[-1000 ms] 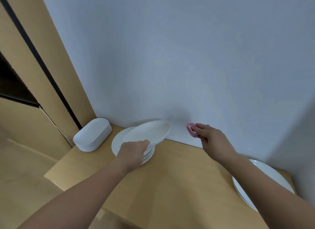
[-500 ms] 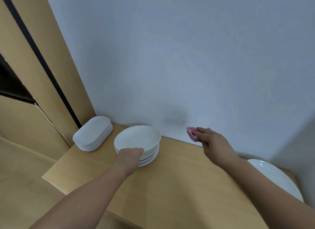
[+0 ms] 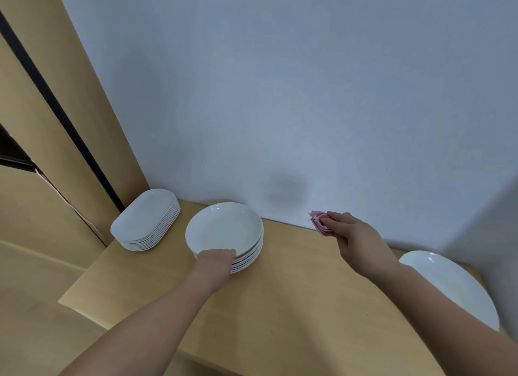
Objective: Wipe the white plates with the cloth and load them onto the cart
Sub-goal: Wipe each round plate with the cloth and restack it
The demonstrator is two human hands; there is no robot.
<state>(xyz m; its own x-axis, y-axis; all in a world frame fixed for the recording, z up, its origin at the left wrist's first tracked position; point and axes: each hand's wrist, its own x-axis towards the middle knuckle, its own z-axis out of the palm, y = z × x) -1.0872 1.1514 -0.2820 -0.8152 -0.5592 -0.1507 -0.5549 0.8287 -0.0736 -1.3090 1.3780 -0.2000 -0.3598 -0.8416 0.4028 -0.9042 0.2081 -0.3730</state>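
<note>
Plates (image 3: 224, 230) sat stacked on a tan table (image 3: 280, 305) by a pale wall (image 3: 280, 95). Left hand (image 3: 215, 259) gripped their near rim; right hand (image 3: 354, 237), right of them, pinched a pink cloth (image 3: 318, 222).

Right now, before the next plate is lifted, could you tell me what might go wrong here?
The left hand holds the top plate by its near rim alone; it could tip or slip back onto the round stack.
The right forearm passes close beside the large plate at the right end of the counter and might knock it.
The oval stack sits near the left edge, where a nudge could push it off.
</note>
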